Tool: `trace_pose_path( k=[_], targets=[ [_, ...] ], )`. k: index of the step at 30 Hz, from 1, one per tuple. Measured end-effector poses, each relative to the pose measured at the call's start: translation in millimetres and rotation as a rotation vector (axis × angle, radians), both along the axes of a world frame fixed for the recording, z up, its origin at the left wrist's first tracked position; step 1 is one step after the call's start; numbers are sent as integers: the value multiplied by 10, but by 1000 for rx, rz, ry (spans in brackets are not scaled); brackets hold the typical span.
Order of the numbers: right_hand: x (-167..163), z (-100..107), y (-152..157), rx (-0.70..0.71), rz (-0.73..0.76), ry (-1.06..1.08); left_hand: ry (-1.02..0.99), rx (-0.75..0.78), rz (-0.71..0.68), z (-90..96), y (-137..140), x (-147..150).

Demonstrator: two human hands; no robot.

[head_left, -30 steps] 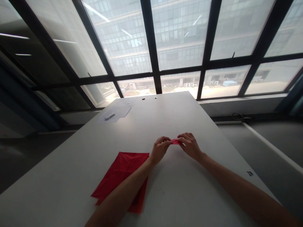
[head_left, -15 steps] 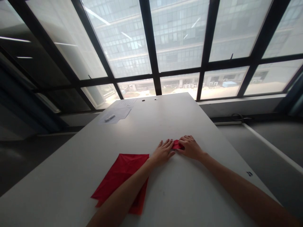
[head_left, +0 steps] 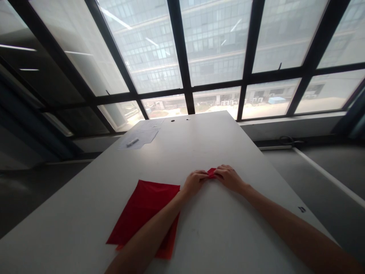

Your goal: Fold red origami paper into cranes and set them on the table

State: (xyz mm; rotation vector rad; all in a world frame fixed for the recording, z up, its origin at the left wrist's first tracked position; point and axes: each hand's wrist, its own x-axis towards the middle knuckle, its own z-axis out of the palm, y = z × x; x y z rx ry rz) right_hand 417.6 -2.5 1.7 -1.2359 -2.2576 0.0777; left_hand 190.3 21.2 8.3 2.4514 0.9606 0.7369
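A small piece of folded red paper (head_left: 211,172) lies on the white table between my two hands. My left hand (head_left: 195,181) pinches its left side, fingers bent and closed. On the other side, my right hand (head_left: 228,177) grips the right edge with curled fingers. The fingers of both hands hide part of the folded shape. Larger red sheets (head_left: 142,211) lie stacked to the left, with an orange-red sheet (head_left: 167,249) showing at the lower edge. My left forearm passes over this stack.
The white table (head_left: 196,148) reaches to the windows. At its far left lie papers (head_left: 148,136) with a whitish tube-like object (head_left: 132,142) on them. A small dark mark (head_left: 301,209) sits near the right edge. Round holes (head_left: 172,121) are at the far end.
My left hand has gone from lying flat with fingers spread to pinching the small red paper. The top sheet of the stack has shifted and lies smoother, its left corners farther out.
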Motion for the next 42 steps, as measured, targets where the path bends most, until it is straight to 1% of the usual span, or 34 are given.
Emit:
trace_pose_path(
  k=[2, 4, 9, 12, 15, 19, 23, 25, 27, 29, 31, 32, 35, 37, 39, 42],
  targets=[
    [-28, -17, 16, -15, -46, 29, -26, 8, 31, -3, 7, 13],
    [-58, -30, 26, -23, -72, 48, 7, 39, 35, 1, -7, 21],
    [-93, -41, 25, -35, -85, 72, 262, 166, -8, 18, -135, 28],
    [-85, -54, 23, -36, -102, 85, 412, 153, -37, 33, -211, 27],
    [-67, -90, 36, -36, -131, 97, 499, 131, -47, 61, -240, 23],
    [-38, -140, 72, -42, -213, 130, 543, 123, -53, 88, -236, 17],
    [-18, -142, 91, 8, -282, 204, 547, 125, -56, 73, -229, 15],
    [-12, -140, 87, 24, -251, 206, 537, 129, -60, 57, -223, 18],
    [-8, -147, 79, 6, -201, 162, 531, 131, -71, 38, -214, 18],
    [-4, -161, 73, -17, -191, 116, 534, 127, -75, 17, -202, 3],
    [1, -177, 74, -30, -212, 93, 556, 100, -33, -9, -183, -30],
    [4, -184, 77, -35, -222, 87, 573, 75, 11, -23, -170, -52],
    [11, -199, 87, -53, -239, 70, 619, -17, 195, -63, -115, -108],
    [9, -202, 90, -58, -240, 59, 598, -48, 316, -75, -72, -108],
    [2, -200, 87, -56, -238, 57, 493, -15, 393, -72, -33, -73],
    [-18, -186, 70, -37, -228, 55, 263, 98, 397, -58, 5, 1]
  ],
)
